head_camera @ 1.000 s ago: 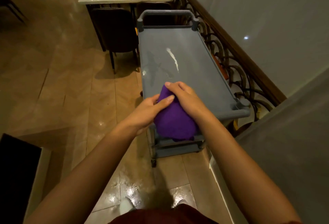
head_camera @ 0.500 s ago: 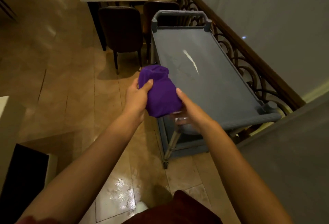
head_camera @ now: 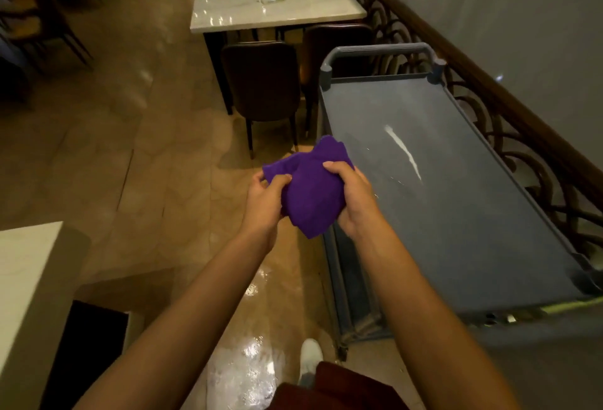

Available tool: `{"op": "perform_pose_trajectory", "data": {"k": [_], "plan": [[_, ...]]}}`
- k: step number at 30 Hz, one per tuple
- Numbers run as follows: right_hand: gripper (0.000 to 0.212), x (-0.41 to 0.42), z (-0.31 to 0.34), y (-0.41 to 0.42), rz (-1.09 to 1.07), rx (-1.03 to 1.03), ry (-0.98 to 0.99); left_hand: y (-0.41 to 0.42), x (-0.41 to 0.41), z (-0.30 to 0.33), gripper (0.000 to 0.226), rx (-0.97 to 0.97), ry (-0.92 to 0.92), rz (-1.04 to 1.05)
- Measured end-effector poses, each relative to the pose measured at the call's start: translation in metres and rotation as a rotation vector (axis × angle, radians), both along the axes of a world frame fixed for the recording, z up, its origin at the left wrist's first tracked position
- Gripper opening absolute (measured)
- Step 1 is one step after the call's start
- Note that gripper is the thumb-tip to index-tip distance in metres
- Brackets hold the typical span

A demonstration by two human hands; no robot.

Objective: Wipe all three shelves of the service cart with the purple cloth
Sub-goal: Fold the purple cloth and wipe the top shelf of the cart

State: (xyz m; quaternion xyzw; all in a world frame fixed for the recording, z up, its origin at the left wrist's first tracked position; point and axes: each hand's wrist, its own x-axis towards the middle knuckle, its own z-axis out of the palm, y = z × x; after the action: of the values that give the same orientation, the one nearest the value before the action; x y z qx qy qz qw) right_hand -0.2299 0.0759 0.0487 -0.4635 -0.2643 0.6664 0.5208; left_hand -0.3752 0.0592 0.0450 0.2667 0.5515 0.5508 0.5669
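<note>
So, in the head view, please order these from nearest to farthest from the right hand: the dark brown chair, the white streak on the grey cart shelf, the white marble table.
From the right hand:
1. White streak on the grey cart shelf, just right.
2. Dark brown chair, ahead-left.
3. White marble table, farthest ahead.

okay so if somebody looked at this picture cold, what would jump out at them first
The bright purple cloth, bunched between the left hand and right hand at centre frame, above the floor beside the cart. Next, the long grey plastic service cart along the railing on the right, with a white streak on its top shelf.
</note>
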Motion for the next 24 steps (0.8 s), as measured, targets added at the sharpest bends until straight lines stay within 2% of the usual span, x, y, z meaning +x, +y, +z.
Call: {"op": "perform_pose_trajectory", "data": {"k": [4,6,8,11,14,18,20,22,23,24], "plan": [[0.041,0.002,0.009,0.051,0.175,-0.056,-0.037,0.057,-0.031,0.023,0.052,-0.06,0.056,-0.174],[0.033,0.008,0.015,0.081,0.283,-0.024,-0.106,0.086,-0.041,0.036,0.062,-0.068,0.127,-0.427],[0.027,0.016,0.019,0.104,0.361,0.012,-0.127,0.111,-0.038,0.041,0.062,-0.069,0.243,-0.656],[0.034,0.028,0.016,0.137,0.376,0.012,-0.173,0.143,-0.025,0.035,0.051,-0.07,0.263,-0.708],[0.043,0.038,0.006,0.171,0.222,-0.007,-0.258,0.183,-0.009,0.026,0.033,-0.008,0.234,-0.641],[0.044,0.042,-0.019,0.198,-0.147,-0.087,-0.412,0.232,0.007,0.011,0.024,0.067,0.229,-0.617],[0.046,0.04,-0.03,0.203,-0.365,-0.048,-0.572,0.257,0.017,0.002,0.025,0.111,0.268,-0.65],[0.05,0.033,-0.042,0.195,-0.448,0.029,-0.694,0.262,0.022,-0.001,0.019,0.161,0.355,-0.599],[0.05,0.029,-0.047,0.212,-0.56,0.005,-0.689,0.297,0.034,-0.004,0.015,0.183,0.373,-0.691],[0.047,0.02,-0.049,0.215,-0.551,-0.018,-0.565,0.303,0.038,-0.008,0.014,0.201,0.413,-0.711]]}}
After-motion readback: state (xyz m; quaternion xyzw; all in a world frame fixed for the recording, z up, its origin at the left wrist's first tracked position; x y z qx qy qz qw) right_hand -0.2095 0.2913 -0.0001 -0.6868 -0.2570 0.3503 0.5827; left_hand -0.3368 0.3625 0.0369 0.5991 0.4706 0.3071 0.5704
